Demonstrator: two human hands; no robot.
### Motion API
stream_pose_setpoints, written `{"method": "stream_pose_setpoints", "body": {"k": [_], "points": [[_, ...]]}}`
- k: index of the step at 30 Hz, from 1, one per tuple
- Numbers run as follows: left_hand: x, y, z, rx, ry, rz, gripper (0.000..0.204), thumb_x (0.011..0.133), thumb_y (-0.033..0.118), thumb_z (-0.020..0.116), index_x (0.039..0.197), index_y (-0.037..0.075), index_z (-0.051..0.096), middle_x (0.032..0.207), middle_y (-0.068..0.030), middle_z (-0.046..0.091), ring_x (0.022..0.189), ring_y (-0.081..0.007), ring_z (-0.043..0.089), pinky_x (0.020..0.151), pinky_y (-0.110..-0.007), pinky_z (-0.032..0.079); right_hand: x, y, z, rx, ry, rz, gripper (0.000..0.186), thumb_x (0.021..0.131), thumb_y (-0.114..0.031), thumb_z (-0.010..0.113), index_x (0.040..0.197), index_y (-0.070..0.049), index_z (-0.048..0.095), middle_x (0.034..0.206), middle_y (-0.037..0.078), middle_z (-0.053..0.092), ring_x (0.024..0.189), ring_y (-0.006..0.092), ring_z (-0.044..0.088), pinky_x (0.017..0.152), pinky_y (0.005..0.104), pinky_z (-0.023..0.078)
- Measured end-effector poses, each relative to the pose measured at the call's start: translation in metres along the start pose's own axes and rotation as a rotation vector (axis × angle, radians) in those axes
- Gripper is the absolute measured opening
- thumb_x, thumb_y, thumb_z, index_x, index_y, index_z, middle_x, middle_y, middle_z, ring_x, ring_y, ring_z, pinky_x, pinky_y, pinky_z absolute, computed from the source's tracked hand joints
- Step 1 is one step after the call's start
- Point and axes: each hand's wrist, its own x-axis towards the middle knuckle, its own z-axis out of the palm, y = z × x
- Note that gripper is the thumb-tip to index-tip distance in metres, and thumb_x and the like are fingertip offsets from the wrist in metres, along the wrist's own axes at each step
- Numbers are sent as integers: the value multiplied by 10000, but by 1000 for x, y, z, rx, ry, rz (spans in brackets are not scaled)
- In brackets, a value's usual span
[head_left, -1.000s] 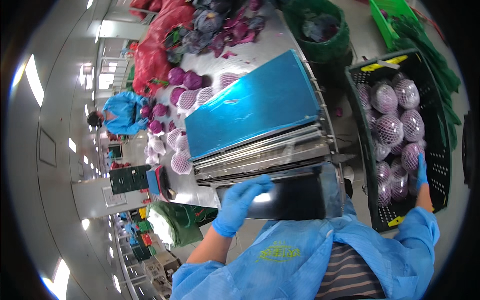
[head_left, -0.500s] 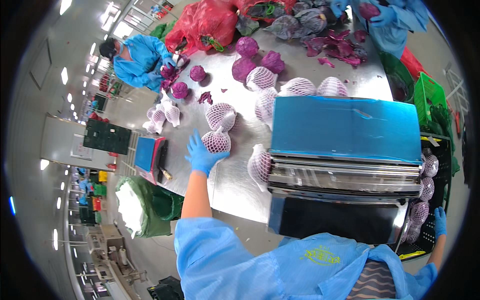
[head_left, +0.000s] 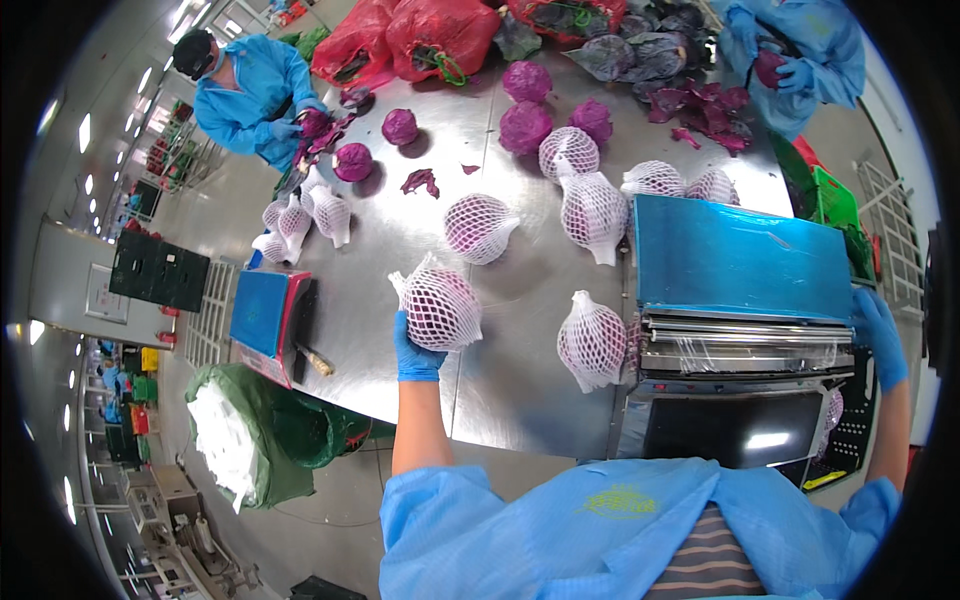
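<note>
My left hand is closed under a netted red cabbage in a white foam sleeve, lifted toward me. Just beyond it a second netted cabbage lies on the steel table. My right hand is beside the right end of the film wrapping machine, fingers stretched out, holding nothing that I can see. Clear film lies across the machine's rollers, above a dark plate. Close to the machine's left side rests another netted cabbage.
More netted cabbages lie behind the machine, with bare purple cabbages farther back. At left are a blue-topped scale, a brown-handled tool and a green bag. Two co-workers handle cabbages across the table. A black crate stands right.
My left hand has gone from spread beside the near netted cabbage to gripping it from below and raising it. My right hand has moved up from the black crate to the machine's right end.
</note>
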Motion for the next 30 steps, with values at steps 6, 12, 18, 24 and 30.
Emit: {"method": "stream_pose_setpoints", "body": {"k": [6, 12, 18, 24, 30], "points": [[-3, -68, 210, 359, -373, -224, 695, 805, 211, 713, 1392, -25, 428, 1298, -167, 577, 1187, -295, 575, 1035, -427, 460, -24, -144, 191, 415, -577, -334, 573, 1006, -402, 481, 1482, -101, 375, 1428, 91, 464, 1238, 238, 521, 1002, 377, 441], [0, -211, 352, 721, -447, -313, 412, 827, 191, 758, 1155, -13, 616, 1034, -91, 689, 906, -170, 674, 839, -318, 548, -7, -126, 200, 624, -750, -270, 580, 982, -494, 515, 1387, -81, 475, 1295, 93, 585, 1132, 183, 594, 947, 343, 505], [-2, -295, 376, 1134, -321, -310, 555, 881, 236, 712, 1328, -4, 485, 1198, -116, 620, 1036, -189, 639, 913, -317, 523, 45, -78, 149, 562, -777, -240, 650, 964, -547, 506, 1352, -26, 497, 1267, 130, 603, 1146, 200, 584, 1010, 321, 462], [-4, -282, 385, 1318, -586, -250, 862, 834, 252, 766, 1467, -42, 261, 1294, -170, 544, 1149, -206, 569, 952, -319, 512, 68, -42, 134, 558, -736, -414, 702, 967, -554, 488, 1335, 44, 494, 1276, 156, 596, 1135, 184, 585, 1017, 304, 441], [-2, -290, 361, 1136, -474, -349, 879, 786, 240, 816, 1470, 41, 301, 1313, -126, 534, 1159, -196, 556, 989, -324, 484, 63, -52, 140, 584, -741, -361, 682, 936, -510, 580, 1335, 38, 501, 1253, 155, 605, 1110, 195, 597, 1006, 316, 447]]}}
